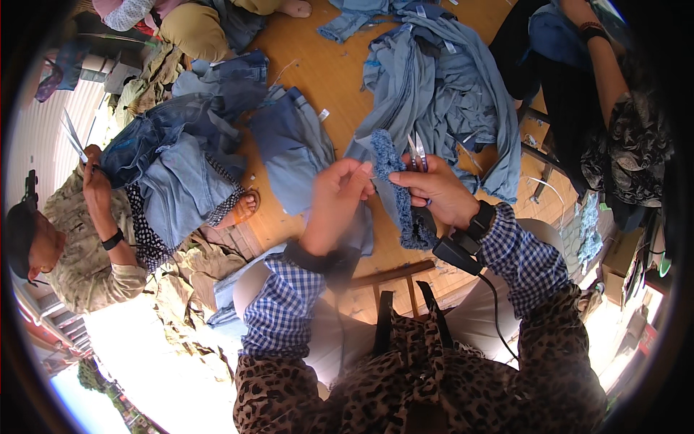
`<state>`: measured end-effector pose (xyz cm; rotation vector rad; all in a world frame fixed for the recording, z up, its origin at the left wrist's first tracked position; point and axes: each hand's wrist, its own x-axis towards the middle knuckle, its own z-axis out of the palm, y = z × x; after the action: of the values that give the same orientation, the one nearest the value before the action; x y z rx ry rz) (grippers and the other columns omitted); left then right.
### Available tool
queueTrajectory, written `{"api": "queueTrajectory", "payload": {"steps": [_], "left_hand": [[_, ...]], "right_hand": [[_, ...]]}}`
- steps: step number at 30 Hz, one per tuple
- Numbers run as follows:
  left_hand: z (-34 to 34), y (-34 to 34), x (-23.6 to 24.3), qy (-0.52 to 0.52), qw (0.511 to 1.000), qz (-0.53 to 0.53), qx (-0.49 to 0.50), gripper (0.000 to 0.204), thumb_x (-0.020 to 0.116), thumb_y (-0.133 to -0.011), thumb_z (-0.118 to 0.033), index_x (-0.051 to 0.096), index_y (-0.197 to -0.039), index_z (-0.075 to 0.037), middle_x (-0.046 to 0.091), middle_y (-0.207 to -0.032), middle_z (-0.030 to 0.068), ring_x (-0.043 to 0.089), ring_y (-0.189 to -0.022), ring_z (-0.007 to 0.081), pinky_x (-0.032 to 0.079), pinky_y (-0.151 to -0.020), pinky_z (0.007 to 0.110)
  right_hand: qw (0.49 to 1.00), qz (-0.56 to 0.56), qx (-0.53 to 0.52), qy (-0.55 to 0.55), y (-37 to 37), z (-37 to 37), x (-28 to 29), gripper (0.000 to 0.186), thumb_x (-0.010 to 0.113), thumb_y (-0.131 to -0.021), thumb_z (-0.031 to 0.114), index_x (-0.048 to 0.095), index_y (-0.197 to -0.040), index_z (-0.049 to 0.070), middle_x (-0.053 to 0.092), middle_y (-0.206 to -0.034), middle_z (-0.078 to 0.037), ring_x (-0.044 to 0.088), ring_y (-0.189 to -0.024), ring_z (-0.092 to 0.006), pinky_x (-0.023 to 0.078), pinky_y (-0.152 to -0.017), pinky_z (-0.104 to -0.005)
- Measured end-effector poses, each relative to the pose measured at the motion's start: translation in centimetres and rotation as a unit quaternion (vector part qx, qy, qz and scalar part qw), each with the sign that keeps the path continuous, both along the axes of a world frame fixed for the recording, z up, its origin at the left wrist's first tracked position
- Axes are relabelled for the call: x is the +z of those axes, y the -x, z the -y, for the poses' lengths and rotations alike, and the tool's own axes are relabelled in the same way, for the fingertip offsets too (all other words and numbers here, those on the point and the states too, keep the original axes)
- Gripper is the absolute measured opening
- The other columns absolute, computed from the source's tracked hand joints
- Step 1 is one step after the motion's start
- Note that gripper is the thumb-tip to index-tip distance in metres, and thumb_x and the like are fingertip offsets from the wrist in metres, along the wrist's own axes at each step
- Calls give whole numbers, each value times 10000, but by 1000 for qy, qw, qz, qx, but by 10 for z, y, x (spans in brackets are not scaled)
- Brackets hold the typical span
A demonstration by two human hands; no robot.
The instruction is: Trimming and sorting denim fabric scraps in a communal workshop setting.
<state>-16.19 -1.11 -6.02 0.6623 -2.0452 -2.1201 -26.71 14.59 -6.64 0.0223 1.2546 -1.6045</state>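
A blue denim piece with a thick, fluffy frayed edge (392,173) hangs in front of me, between my hands. My right hand (442,194) is closed around a small pair of scissors (417,148), its blades pointing away from me, and also pinches the frayed edge. My left hand (334,206) is closed in a pinch just left of that edge. What its fingertips grip is too small to make out, and the hand is partly smeared by motion.
A wooden table (303,50) carries a heap of light blue denim garments (463,87) and a folded denim piece (289,137). At left a co-worker holds scissors (74,134) over denim on the lap. Other people sit at the far left and right. A black cable (499,318) hangs by my right wrist.
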Motion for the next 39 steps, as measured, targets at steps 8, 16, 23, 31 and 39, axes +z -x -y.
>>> {"api": "queueTrajectory", "payload": {"steps": [8,16,23,31,39], "left_hand": [[9,-3,-2,75,995,53,44,248,565,-927,-220,558,-768,-30,531,-625,-10,517,-569,65,434,-563,209],[7,-9,-13,482,875,-49,-11,173,641,-857,-155,604,-860,14,588,-710,39,577,-681,127,459,-665,268],[-16,-10,0,155,973,37,-166,181,625,-872,-153,605,-830,22,595,-685,31,587,-682,91,439,-604,240],[6,-15,-3,175,966,134,-131,115,606,-860,-106,615,-843,8,603,-704,56,608,-670,137,446,-602,252],[2,-15,-15,371,923,3,-103,156,647,-796,-68,585,-927,-10,616,-869,130,608,-761,290,485,-715,320]], "right_hand": [[992,118,-16,35,5,-2,-1,292,688,-813,87,446,-975,90,457,-668,50,364,-468,-17,270,-436,-201],[993,100,-34,43,5,1,-2,285,693,-815,110,448,-960,90,452,-670,48,366,-475,-23,276,-439,-202],[998,38,-43,13,-1,5,-1,296,698,-812,134,469,-987,67,458,-685,40,382,-499,-31,302,-451,-197],[994,29,-108,10,8,-1,-4,238,685,-818,123,497,-952,61,449,-697,49,372,-521,-27,313,-460,-201],[993,29,-114,19,7,0,-6,277,702,-800,118,493,-971,59,456,-717,38,391,-549,-23,322,-467,-200]]}}
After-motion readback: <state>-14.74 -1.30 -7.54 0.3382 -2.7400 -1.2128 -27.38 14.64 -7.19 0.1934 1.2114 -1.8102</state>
